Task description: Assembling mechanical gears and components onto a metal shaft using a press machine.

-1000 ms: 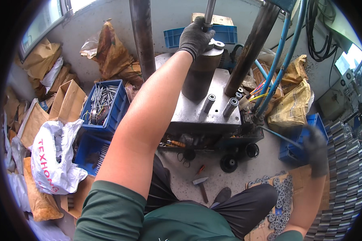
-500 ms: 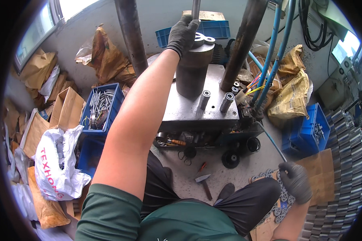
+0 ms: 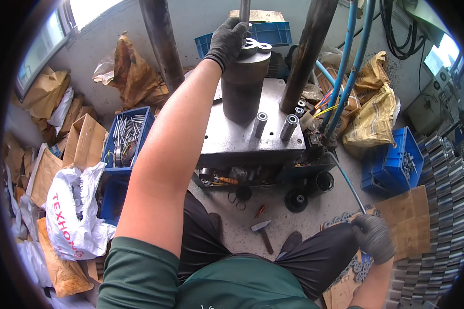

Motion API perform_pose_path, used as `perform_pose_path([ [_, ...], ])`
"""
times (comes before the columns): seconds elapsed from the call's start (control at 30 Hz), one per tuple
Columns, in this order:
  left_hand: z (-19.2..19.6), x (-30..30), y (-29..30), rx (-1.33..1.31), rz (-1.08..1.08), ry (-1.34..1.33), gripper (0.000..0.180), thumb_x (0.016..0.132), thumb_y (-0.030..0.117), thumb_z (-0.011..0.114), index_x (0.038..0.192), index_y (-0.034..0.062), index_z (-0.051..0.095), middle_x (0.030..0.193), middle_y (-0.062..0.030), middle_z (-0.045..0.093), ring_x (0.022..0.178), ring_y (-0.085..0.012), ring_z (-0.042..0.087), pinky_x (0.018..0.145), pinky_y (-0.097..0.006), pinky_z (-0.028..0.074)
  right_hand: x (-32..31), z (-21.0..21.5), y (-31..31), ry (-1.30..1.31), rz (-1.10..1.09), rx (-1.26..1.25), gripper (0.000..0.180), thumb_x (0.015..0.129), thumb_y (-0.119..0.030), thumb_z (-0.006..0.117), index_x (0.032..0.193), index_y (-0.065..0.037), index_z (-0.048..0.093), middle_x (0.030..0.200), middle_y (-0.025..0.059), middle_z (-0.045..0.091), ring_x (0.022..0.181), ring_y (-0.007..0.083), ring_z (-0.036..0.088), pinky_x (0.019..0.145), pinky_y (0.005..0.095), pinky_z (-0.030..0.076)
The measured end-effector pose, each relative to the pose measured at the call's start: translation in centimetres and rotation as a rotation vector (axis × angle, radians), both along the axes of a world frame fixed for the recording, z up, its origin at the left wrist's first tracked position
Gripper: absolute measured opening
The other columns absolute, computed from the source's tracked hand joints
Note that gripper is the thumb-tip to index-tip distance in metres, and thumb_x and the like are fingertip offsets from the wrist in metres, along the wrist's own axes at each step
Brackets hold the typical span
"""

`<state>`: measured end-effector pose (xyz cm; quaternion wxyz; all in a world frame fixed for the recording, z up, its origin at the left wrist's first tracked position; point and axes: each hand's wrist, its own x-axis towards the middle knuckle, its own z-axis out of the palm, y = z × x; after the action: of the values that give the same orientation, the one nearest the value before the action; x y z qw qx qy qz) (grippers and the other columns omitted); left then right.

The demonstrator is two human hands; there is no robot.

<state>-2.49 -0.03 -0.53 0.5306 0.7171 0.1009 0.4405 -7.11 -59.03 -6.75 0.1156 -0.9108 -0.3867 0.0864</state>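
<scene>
My left hand, in a dark glove, is closed around an upright metal rod. It is just above metal rings lying on top of a thick dark steel cylinder. Part of the rod is hidden by the fingers. The cylinder stands on a steel press table between two dark columns. Low at the right, by my knee, my right hand, also gloved, grips the end of a thin blue-grey lever that slopes up to the machine.
Two short tubes stand on the table's right front. A hammer lies on the floor near round black parts. Blue crates flank the machine. Blue hoses hang at right; flat grey parts lie on cardboard by my right knee.
My right hand has moved slightly lower with the lever's end. My left hand keeps its place at the rod, while the whole view has shifted a little.
</scene>
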Motion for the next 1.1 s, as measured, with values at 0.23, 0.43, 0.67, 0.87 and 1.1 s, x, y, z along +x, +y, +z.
perform_pose_path([
  [0.23, 0.2, -0.1, -0.3, -0.022, -0.038, 0.020, 0.027, 0.103, 0.019, 0.056, 0.117, -0.0011, 0.068, 0.093, -0.0086, 0.070, 0.090, -0.0167, 0.069, 0.083, -0.032, 0.055, 1.0, 1.9, 0.8, 0.060, -0.040, 0.056, 0.023, 0.085, -0.013, 0.069, 0.104, -0.003, 0.078, 0.094, 0.0211, 0.075, 0.088, 0.0394, 0.073, 0.082, 0.0449, 0.059],
  [0.43, 0.2, -0.2, -0.3, -0.019, -0.025, 0.042, 0.028, 0.102, 0.018, 0.055, 0.117, -0.0009, 0.069, 0.091, -0.0093, 0.071, 0.088, -0.0175, 0.070, 0.084, -0.032, 0.056, 1.2, 2.1, 0.7, 0.020, -0.047, 0.327, 0.027, 0.087, -0.005, 0.067, 0.112, 0.000, 0.076, 0.100, 0.0227, 0.076, 0.093, 0.0385, 0.075, 0.086, 0.0431, 0.058],
  [0.67, -0.1, 0.3, 0.4, -0.002, -0.033, 0.052, 0.028, 0.103, 0.017, 0.055, 0.119, -0.0003, 0.069, 0.091, -0.0094, 0.071, 0.089, -0.0176, 0.070, 0.085, -0.031, 0.056, 2.1, 1.0, -0.4, 0.091, -0.075, 0.266, 0.025, 0.087, -0.008, 0.067, 0.110, -0.001, 0.077, 0.097, 0.0232, 0.075, 0.093, 0.0411, 0.073, 0.085, 0.0453, 0.058],
  [0.87, -0.3, 0.4, 0.9, 0.012, -0.040, 0.074, 0.028, 0.102, 0.017, 0.056, 0.119, -0.0005, 0.068, 0.094, -0.0103, 0.072, 0.091, -0.0182, 0.071, 0.086, -0.032, 0.056, 1.8, 1.9, 0.1, 0.086, 0.004, 0.085, 0.024, 0.087, -0.009, 0.068, 0.107, -0.003, 0.078, 0.096, 0.0237, 0.074, 0.092, 0.0413, 0.072, 0.085, 0.0463, 0.057],
  [1.1, -0.1, 0.2, 0.4, -0.003, -0.037, 0.066, 0.028, 0.102, 0.018, 0.057, 0.119, -0.0005, 0.069, 0.097, -0.0118, 0.073, 0.092, -0.0184, 0.071, 0.086, -0.032, 0.056, 2.3, 1.0, -0.5, 0.113, -0.041, 0.146, 0.025, 0.088, -0.006, 0.067, 0.111, -0.001, 0.077, 0.097, 0.0221, 0.075, 0.093, 0.0406, 0.073, 0.085, 0.0454, 0.058],
])
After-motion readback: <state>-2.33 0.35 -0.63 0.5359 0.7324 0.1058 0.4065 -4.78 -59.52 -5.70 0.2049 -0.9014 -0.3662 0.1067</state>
